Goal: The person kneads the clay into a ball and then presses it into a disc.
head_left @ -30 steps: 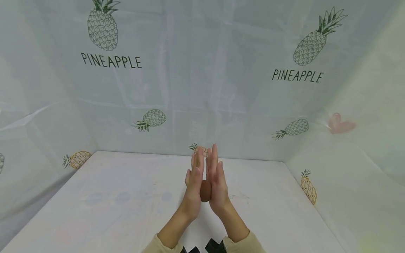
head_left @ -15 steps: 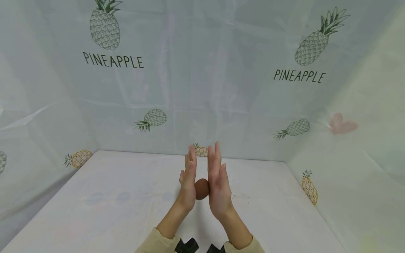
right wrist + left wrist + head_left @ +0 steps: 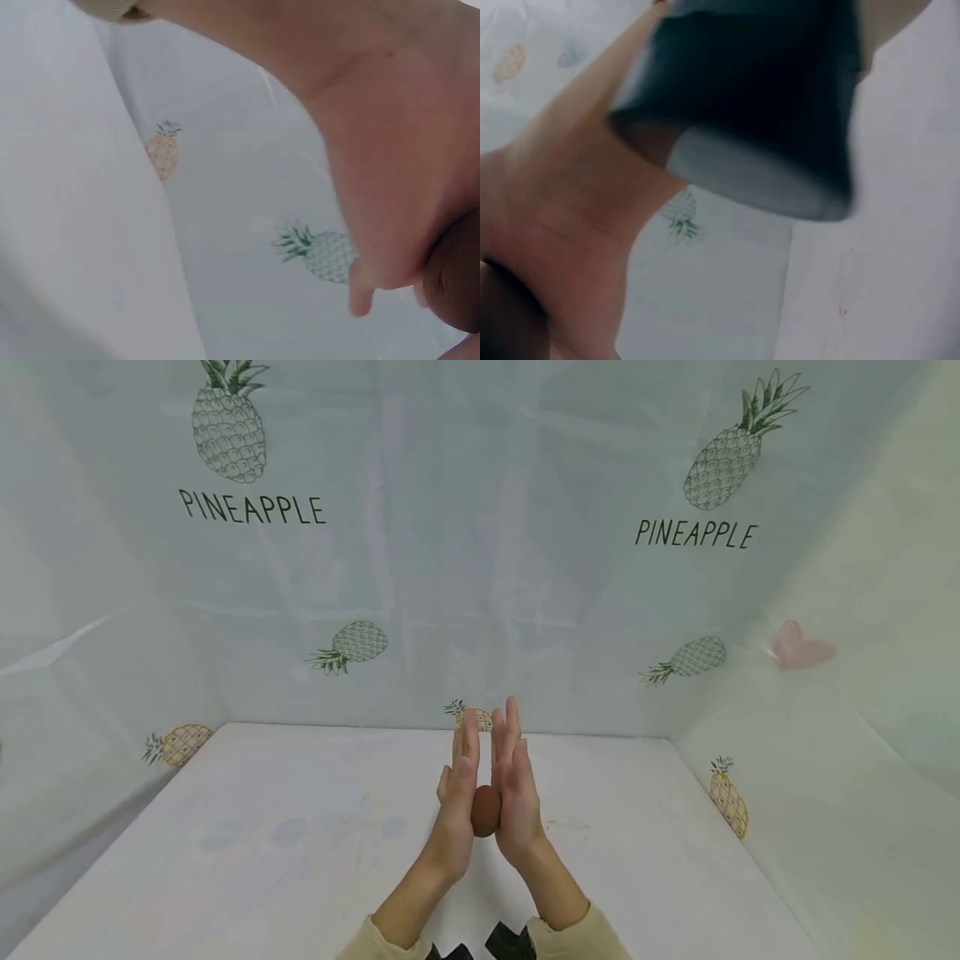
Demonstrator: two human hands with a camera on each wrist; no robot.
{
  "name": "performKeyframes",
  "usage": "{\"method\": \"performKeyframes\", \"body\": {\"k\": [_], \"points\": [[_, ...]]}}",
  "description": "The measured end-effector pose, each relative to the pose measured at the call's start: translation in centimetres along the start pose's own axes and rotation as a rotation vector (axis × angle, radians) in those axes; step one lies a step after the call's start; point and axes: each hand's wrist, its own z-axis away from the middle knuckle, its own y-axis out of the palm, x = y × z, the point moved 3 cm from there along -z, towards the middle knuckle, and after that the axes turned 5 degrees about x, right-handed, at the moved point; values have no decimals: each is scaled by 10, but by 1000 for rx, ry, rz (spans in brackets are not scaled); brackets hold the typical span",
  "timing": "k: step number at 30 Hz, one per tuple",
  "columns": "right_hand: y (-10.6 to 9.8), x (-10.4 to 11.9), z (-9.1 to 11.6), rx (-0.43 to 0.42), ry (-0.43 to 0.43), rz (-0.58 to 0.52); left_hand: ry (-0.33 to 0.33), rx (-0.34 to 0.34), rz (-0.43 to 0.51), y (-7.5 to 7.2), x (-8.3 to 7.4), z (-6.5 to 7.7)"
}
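A brown ball (image 3: 486, 811), clay-like and slightly taller than wide, sits between my two palms above the white table. In the head view my left hand (image 3: 454, 818) presses it from the left, fingers straight and pointing up and away. My right hand (image 3: 519, 814) lies flat against its other side, its fingers also extended. The fingertips of both hands stand a little apart. The right wrist view shows the brown ball (image 3: 457, 277) close up, with small creases, touching a palm. In the left wrist view only a dark edge of the brown ball (image 3: 510, 319) appears.
The white table (image 3: 300, 877) spreads beneath the hands, with faint stains. A pineapple-print sheet (image 3: 480, 568) hangs behind and along both sides. Black wrist-worn pieces (image 3: 510, 941) sit at the cuffs, and one black piece (image 3: 742, 90) blocks much of the left wrist view.
Half a second ago the palms were wider apart, with the ball further left. Now the left hand is nearer the right, and the ball looks narrower between them. The head view has shifted slightly.
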Motion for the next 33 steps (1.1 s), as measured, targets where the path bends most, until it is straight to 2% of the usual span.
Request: {"method": "performKeyframes", "body": {"k": [6, 12, 16, 23, 28, 33], "points": [[15, -6, 2, 61, 17, -8, 2, -55, 2, -15, -3, -3], [26, 7, 6, 86, -21, 0, -27, -91, 14, -24, 2, -6], [24, 19, 7, 71, -54, 0, -44, -77, 1, -21, 8, -6], [8, 28, 6, 5, -81, 31, -48, -12, -11, -2, 17, -3], [0, 22, 3, -22, -69, 33, -31, 1, -29, 4, 14, -1], [-1, 8, 2, 7, -23, 36, -12, -4, -19, 2, 6, 0]]}}
